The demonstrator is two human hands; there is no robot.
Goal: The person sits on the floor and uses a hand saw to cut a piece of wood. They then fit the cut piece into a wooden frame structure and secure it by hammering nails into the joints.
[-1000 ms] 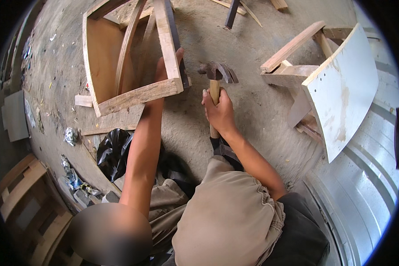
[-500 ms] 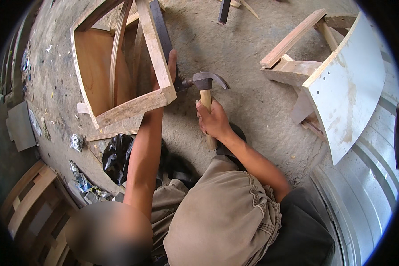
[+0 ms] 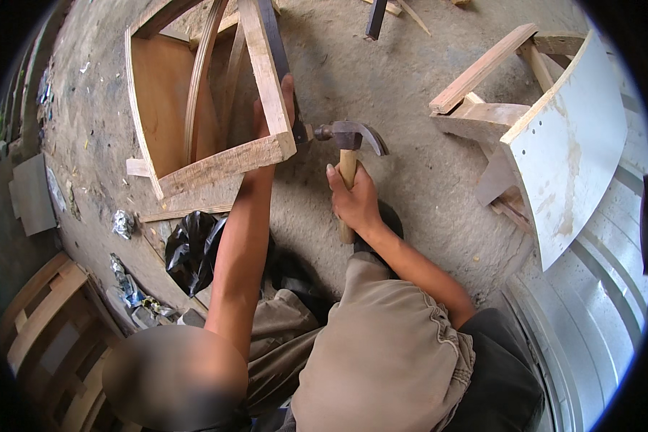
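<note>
My right hand is closed round the wooden handle of a claw hammer. The hammer's face points left, close to the dark leg at the frame's near right corner; whether they touch I cannot tell. My left forearm reaches under a curved wooden frame with a plywood panel. Partly hidden behind the frame's light rail, my left hand grips it beside the dark wooden bar.
A second wooden frame with a white curved panel stands at right, beside corrugated metal sheeting. A black plastic bag and crumpled foil lie at left. Slatted wood is at lower left; a dark post stands at the top.
The frame, both hands and the hammer appear slightly farther right in the picture, as does the second frame. The hammer still lies close to the dark leg.
</note>
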